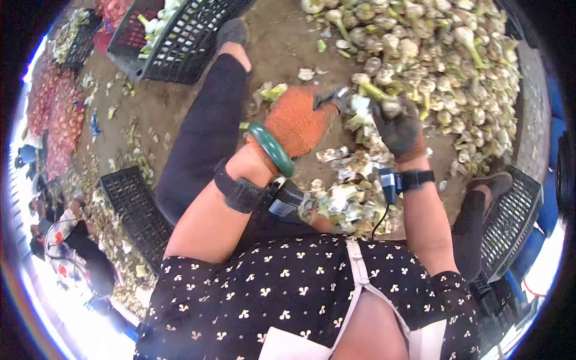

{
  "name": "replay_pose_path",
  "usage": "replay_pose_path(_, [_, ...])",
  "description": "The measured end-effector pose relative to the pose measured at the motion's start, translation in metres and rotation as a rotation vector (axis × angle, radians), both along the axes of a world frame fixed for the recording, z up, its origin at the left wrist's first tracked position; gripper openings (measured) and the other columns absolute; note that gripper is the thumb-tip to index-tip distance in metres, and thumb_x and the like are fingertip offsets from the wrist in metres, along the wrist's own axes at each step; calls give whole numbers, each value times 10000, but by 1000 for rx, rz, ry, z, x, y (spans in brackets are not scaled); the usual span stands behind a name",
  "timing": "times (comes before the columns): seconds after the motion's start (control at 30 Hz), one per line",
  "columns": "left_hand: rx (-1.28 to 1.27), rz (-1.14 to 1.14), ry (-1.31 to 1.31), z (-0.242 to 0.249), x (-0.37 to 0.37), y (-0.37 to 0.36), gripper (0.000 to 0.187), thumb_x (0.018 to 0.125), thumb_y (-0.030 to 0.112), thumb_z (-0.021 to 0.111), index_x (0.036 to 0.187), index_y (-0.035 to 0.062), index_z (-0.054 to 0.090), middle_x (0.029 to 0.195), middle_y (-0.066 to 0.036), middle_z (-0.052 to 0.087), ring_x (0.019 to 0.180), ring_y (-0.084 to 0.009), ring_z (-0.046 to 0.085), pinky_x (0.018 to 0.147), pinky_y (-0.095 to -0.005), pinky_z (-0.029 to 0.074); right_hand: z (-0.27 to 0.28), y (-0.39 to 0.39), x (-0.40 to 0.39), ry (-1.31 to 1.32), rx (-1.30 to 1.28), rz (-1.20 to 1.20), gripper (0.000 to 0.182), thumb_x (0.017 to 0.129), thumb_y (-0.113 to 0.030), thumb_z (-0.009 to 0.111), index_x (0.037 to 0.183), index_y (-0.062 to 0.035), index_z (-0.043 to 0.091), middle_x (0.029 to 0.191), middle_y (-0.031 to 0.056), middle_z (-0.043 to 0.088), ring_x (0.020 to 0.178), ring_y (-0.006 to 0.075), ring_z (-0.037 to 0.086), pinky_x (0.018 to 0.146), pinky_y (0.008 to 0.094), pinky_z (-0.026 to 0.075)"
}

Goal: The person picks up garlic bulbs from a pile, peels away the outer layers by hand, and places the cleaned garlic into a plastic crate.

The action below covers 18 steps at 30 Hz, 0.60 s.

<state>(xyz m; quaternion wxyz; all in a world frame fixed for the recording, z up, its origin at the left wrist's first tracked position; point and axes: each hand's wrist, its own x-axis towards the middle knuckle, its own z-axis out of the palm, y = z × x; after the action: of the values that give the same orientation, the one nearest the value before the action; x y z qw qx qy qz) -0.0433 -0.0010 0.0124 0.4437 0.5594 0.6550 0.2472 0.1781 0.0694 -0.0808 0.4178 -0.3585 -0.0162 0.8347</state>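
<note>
My left hand, in an orange knit glove with a green bangle at the wrist, is closed. From its dark-coated fingers pokes a small tool with a shiny metal tip, the rest of it hidden in the grip. To its right, my right hand wears a dark-coated glove and grips a garlic bulb, whose greenish stem points up and left. The two hands are apart. Just beyond the right hand lies a large heap of garlic bulbs. Papery skins and trimmings litter the ground below the hands.
A black crate with whitish bulbs stands at upper left. Another black crate is at left, and one at right. Filled red mesh sacks line the far left. Another person sits at lower left. My legs flank the work area.
</note>
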Motion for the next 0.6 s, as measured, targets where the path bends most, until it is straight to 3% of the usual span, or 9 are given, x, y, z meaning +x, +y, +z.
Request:
replay_pose_path(0.03, [27, -11, -14, -4, 10, 0, 241, 851, 142, 513, 1043, 33, 610, 668, -82, 595, 613, -106, 553, 539, -289, 431, 31, 1, 9, -6, 49, -24, 341, 885, -285, 515, 1092, -15, 534, 1021, 125, 597, 927, 248, 574, 786, 310, 510])
replay_pose_path(0.1, [76, -232, 128, -2, 32, 4, 246, 856, 152, 499, 1049, 53, 615, 707, -112, 609, 590, -117, 544, 556, -300, 443, 60, 1, 50, 134, 215, 207, 371, 899, -335, 482, 1110, -34, 530, 1047, 137, 587, 939, 218, 570, 667, 254, 520])
replay_pose_path(0.13, [45, -161, -43, 4, 48, 5, 251, 871, 178, 488, 1059, 70, 615, 731, -92, 625, 572, -116, 552, 537, -295, 445, 71, -5, 63, 17, 291, 201, 409, 909, -361, 456, 1174, -51, 482, 1100, 130, 557, 945, 199, 568, 573, 228, 505])
replay_pose_path(0.17, [69, -169, -49, 12, 64, 5, 251, 871, 178, 488, 1059, 70, 615, 731, -92, 625, 572, -116, 552, 537, -295, 445, 84, -11, 70, -157, 398, 209, 440, 901, -328, 486, 1230, -44, 418, 1102, 108, 543, 918, 201, 571, 648, 257, 514])
replay_pose_path(0.23, [41, -110, -463, 27, 90, 3, 275, 875, 215, 499, 1092, 83, 603, 725, -52, 628, 555, -113, 563, 494, -278, 449, 132, -40, 62, -546, 535, 225, 480, 891, -278, 516, 1273, -35, 354, 1098, 90, 524, 895, 190, 565, 726, 286, 508])
replay_pose_path(0.3, [-98, -127, -610, 42, 106, 6, 266, 872, 245, 518, 1059, 81, 613, 728, -18, 626, 529, -98, 555, 453, -255, 448, 155, -54, 76, -840, 701, 398, 442, 842, -115, 552, 1240, 9, 402, 1064, 99, 540, 937, 154, 551, 816, 308, 479])
replay_pose_path(0.4, [-234, -144, -728, 41, 131, 7, 209, 866, 250, 534, 893, 60, 617, 635, -20, 597, 463, -89, 519, 409, -243, 415, 144, -69, 100, -1149, 824, 382, 519, 683, 59, 617, 1180, -16, 490, 1053, 93, 572, 931, 167, 563, 806, 293, 456])
replay_pose_path(0.43, [-239, -156, -726, 37, 136, 7, 209, 866, 250, 534, 893, 60, 617, 635, -20, 597, 463, -89, 519, 409, -243, 415, 142, -74, 107, -1369, 1138, 390, 539, 665, 37, 630, 1182, -46, 499, 1094, 107, 572, 986, 217, 562, 846, 320, 444])
replay_pose_path(0.6, [-183, -279, -416, 36, 152, 16, 169, 840, 196, 535, 897, 60, 617, 609, -44, 591, 468, -128, 543, 418, -263, 411, 135, -82, 119, -1650, 1314, 368, 542, 649, -1, 647, 1166, -95, 515, 1107, 152, 550, 1028, 325, 518, 900, 370, 413])
